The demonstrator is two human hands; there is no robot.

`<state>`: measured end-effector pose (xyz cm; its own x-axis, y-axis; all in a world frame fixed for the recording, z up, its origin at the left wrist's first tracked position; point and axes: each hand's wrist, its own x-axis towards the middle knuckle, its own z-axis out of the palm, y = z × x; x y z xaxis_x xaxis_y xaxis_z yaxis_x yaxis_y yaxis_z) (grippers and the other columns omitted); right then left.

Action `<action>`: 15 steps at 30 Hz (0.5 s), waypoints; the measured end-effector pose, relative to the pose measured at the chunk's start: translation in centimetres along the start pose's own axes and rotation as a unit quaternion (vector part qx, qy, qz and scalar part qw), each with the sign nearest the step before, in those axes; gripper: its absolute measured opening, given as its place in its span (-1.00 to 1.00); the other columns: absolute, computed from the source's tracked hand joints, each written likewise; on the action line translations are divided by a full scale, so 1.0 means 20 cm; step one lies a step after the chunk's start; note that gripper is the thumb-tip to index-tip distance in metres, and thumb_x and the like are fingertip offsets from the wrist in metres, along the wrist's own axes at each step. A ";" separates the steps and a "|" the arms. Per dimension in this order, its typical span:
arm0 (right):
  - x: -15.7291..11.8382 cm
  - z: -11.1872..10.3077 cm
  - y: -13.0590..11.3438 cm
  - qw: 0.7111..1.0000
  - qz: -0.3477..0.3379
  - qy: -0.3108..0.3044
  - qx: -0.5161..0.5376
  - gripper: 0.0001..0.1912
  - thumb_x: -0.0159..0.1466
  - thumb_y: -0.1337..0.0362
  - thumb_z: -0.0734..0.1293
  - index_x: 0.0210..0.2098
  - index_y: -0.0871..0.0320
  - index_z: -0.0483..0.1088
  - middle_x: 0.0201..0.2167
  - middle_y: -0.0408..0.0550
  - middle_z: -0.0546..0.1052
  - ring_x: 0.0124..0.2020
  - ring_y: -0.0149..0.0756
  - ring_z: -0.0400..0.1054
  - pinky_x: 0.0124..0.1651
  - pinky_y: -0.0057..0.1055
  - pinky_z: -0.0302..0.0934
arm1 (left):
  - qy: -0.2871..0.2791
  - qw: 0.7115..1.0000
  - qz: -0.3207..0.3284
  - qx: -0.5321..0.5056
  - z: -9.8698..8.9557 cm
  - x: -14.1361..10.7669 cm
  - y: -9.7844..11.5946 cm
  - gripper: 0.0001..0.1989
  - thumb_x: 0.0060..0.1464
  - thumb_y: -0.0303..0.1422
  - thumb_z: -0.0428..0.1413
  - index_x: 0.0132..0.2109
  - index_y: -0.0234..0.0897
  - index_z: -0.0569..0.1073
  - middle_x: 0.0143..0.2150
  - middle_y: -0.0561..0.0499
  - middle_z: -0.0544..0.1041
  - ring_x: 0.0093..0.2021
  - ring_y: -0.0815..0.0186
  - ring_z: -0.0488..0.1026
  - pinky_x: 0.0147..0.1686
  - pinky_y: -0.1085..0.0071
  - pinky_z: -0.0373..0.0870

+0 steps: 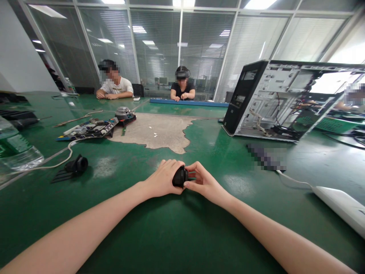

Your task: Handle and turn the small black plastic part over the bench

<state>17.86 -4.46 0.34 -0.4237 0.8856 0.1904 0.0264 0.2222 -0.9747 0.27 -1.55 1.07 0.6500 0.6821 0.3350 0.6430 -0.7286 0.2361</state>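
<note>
A small black rounded object (179, 177) is held above the green tabletop, in the middle of the head view. My left hand (162, 179) wraps round its left side and top, so much of it is hidden. From the right, my right hand (201, 179) pinches a ribbed or stepped end of the same piece between thumb and fingers. What kind of thing it is I cannot make out. To the left on the table lies another black part (76, 164) with a round opening and flat slats.
An opened computer case (256, 101) stands at right. A blurred dark device (265, 156) is cabled to a white box (340, 207). Circuit boards (89, 128), a water bottle (17, 146) and a cable (70, 150) lie left. Two people sit across, behind a blue bar (188, 102).
</note>
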 end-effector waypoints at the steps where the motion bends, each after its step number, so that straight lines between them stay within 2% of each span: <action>1: 0.00 0.00 0.00 1.000 -0.005 -0.001 0.002 -0.68 0.05 0.26 0.36 -0.25 0.09 0.17 -0.21 -0.12 0.33 -0.16 -0.34 0.28 -0.18 -0.37 0.25 | -0.001 1.000 0.000 0.000 0.00 0.00 0.00 -0.46 -0.26 -0.25 0.13 -0.07 -0.22 0.17 -0.20 -0.02 0.33 -0.19 0.16 0.26 -0.23 0.30 0.10; 6: 0.00 0.01 0.00 0.999 0.011 0.034 -0.006 -0.78 0.10 0.19 0.31 -0.31 0.10 0.20 -0.31 -0.14 0.35 -0.23 -0.36 0.30 -0.23 -0.38 0.25 | 0.007 1.000 0.004 0.000 0.00 0.00 0.00 -0.48 -0.22 -0.23 0.12 -0.07 -0.22 0.17 -0.20 -0.02 0.35 -0.20 0.16 0.26 -0.23 0.30 0.11; 9: 0.01 0.01 0.00 0.999 0.013 0.046 -0.009 -0.77 0.10 0.18 0.30 -0.29 0.10 0.21 -0.30 -0.13 0.36 -0.24 -0.35 0.29 -0.21 -0.36 0.24 | 0.005 1.000 0.004 0.001 0.00 0.00 0.01 -0.49 -0.22 -0.21 0.12 -0.08 -0.22 0.18 -0.21 -0.02 0.35 -0.21 0.17 0.26 -0.24 0.30 0.11; 15: 0.01 0.00 -0.01 1.000 0.014 0.014 -0.021 -0.75 0.09 0.22 0.32 -0.26 0.11 0.21 -0.25 -0.11 0.35 -0.18 -0.33 0.29 -0.17 -0.33 0.24 | 0.005 1.000 0.004 0.006 0.00 0.00 0.00 -0.48 -0.22 -0.22 0.12 -0.07 -0.23 0.17 -0.20 -0.02 0.34 -0.21 0.17 0.26 -0.23 0.29 0.11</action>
<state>17.89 -4.38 0.61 -0.3967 0.9025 0.1678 0.0748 0.2140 -0.9740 0.25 -1.56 1.08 0.6516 0.6752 0.3458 0.6421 -0.7336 0.2226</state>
